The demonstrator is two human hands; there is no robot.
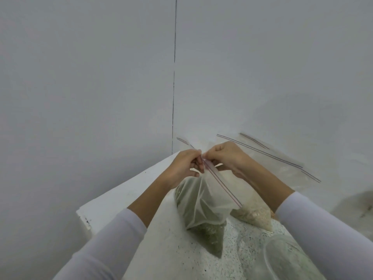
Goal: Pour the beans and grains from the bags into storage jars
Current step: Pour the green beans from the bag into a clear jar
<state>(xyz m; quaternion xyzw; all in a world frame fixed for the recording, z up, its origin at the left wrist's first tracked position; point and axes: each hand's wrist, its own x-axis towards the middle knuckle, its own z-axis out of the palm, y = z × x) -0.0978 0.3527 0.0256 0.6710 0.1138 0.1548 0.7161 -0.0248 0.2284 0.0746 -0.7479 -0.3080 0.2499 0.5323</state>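
Jar [286, 257] nearest, contents unclear; left hand [184, 166] and right hand [228, 156] pinching bag [201, 201] seal, unpoured.

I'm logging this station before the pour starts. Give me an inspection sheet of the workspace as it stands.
Surface: speckled white counter, with a chipped near-left corner.
Job's things: zip bag of green beans held upright, strip looks closed; pale grain bag lying behind it; clear jar at lower right, greenish contents, blurred.
Clutter: more zip bags lying at the back, contents unclear.
Grippers: left hand and right hand both pinch the green bag's top corner at the zip.
Cables: nothing seen.
Surroundings: plain white wall with a dark vertical seam; a dark blur at the right edge, cannot tell what.
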